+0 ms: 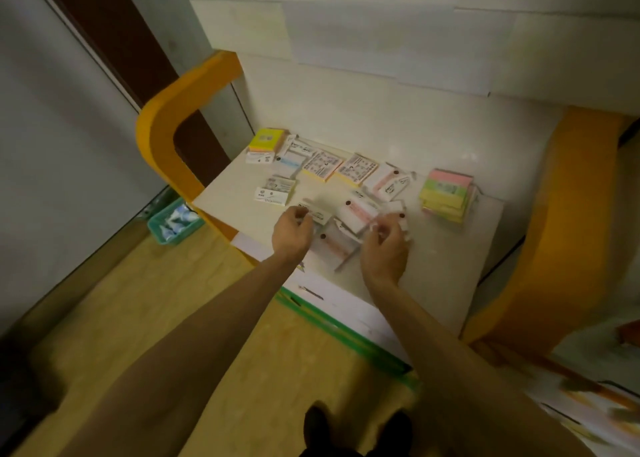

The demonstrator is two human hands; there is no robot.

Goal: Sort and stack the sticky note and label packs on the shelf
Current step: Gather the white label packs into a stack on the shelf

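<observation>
Left hand grip: left hand, centre of the frame, has its fingers curled closed onto the near edge of a small white label pack lying on the shelf.
Right hand grip: right hand, just right of centre, pinches a white pack between its fingertips; how much of it is lifted cannot be told.
Between the hands: loose pink-striped packs lie overlapped and skewed, unsorted.
Sorted stock, upper left: a yellow-green sticky note stack sits at the back corner, white packs just beside it.
Sorted stock, right: a tall pastel sticky note stack stands well apart from the hands.
Middle row: two printed yellow-edged packs lie side by side.
Support: pale shelf with orange frame.
Step in hand: judged as gathering like label packs from the loose cluster; task roughly midway.
Next move: requires squaring the held packs, then setting them onto a matching pile without disturbing neighbours.
</observation>
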